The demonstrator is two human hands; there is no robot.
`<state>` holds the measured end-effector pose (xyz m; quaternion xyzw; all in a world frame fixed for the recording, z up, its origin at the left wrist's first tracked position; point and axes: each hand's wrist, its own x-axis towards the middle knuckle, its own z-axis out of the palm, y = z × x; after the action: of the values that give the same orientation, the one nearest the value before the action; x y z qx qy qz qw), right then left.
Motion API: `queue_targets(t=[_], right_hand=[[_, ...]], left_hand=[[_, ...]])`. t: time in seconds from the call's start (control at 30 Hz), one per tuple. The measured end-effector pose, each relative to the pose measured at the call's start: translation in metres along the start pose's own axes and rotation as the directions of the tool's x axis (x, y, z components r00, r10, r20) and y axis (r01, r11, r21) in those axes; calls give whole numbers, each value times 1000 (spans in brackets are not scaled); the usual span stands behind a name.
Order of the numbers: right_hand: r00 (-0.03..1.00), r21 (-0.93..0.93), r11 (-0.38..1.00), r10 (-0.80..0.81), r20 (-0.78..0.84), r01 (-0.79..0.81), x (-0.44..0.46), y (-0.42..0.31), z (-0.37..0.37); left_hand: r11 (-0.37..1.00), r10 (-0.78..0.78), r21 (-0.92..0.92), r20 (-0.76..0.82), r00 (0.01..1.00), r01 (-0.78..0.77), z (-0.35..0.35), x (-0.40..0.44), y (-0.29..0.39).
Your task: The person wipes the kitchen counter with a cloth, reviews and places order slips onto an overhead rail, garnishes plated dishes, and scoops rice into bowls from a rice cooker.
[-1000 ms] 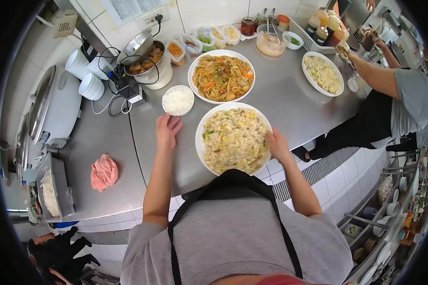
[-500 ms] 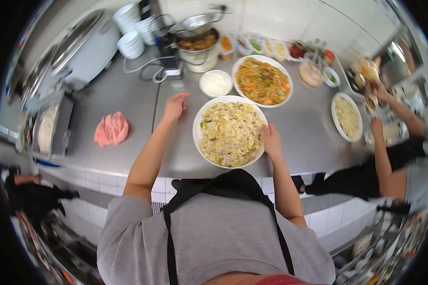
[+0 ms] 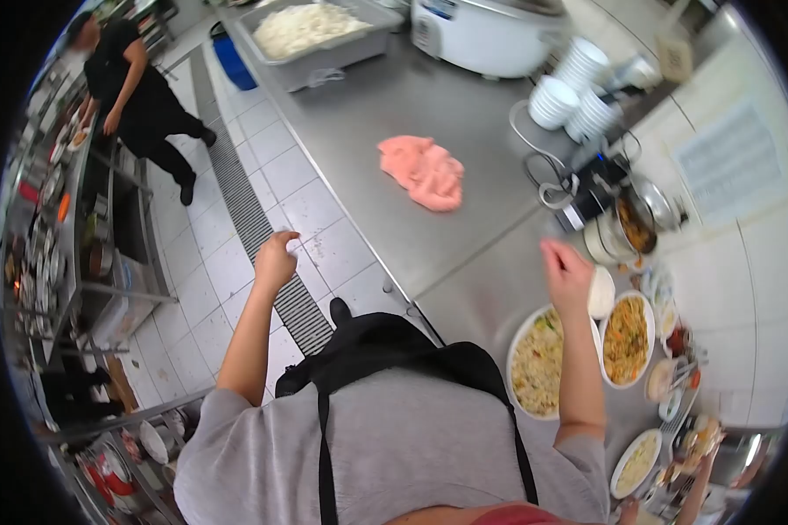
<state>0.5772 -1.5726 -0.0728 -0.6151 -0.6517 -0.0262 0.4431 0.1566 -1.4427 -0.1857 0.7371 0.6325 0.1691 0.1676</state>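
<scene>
My left hand is over the tiled floor, away from the counter, its fingers loosely bent and apart with nothing seen in them. My right hand hangs above the steel counter with its fingers curled in; I see nothing in it. Beneath my right forearm lies a large white plate of fried rice, partly covered by the arm. Beside it are a small white bowl and a plate of fried noodles. A crumpled pink cloth rests on the counter between and beyond my hands.
A grey tub of white rice and a large white rice cooker stand at the far end. Stacked white cups, cables and a pot line the wall. A person in black stands across the aisle; another's arms show lower right.
My view and body have turned left, so the plates now sit to the right. My right hand has left the rice plate's rim. My left hand has moved off the counter over the floor.
</scene>
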Motion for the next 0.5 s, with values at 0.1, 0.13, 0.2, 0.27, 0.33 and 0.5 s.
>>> queue_targets(t=[0.1, 0.13, 0.2, 0.27, 0.33, 0.5], right_hand=[[940, 102, 988, 79, 331, -119, 72, -19, 90], [906, 44, 972, -230, 355, 229, 90, -7, 129], [747, 43, 816, -547, 376, 576, 111, 12, 202], [823, -10, 943, -286, 491, 333, 120, 31, 265], [935, -219, 937, -205, 289, 272, 139, 31, 336], [845, 524, 730, 135, 518, -438, 122, -131, 417]], left_hand=[[964, -257, -52, 85, 963, 262, 30, -19, -110], [950, -306, -33, 88, 948, 309, 29, -26, -129], [918, -374, -110, 71, 925, 380, 21, -38, -165], [872, -451, -195, 39, 892, 449, 6, -41, -180], [747, -529, -429, 77, 845, 507, -9, -25, -188], [352, -316, -896, 158, 936, 270, -20, 58, -143]])
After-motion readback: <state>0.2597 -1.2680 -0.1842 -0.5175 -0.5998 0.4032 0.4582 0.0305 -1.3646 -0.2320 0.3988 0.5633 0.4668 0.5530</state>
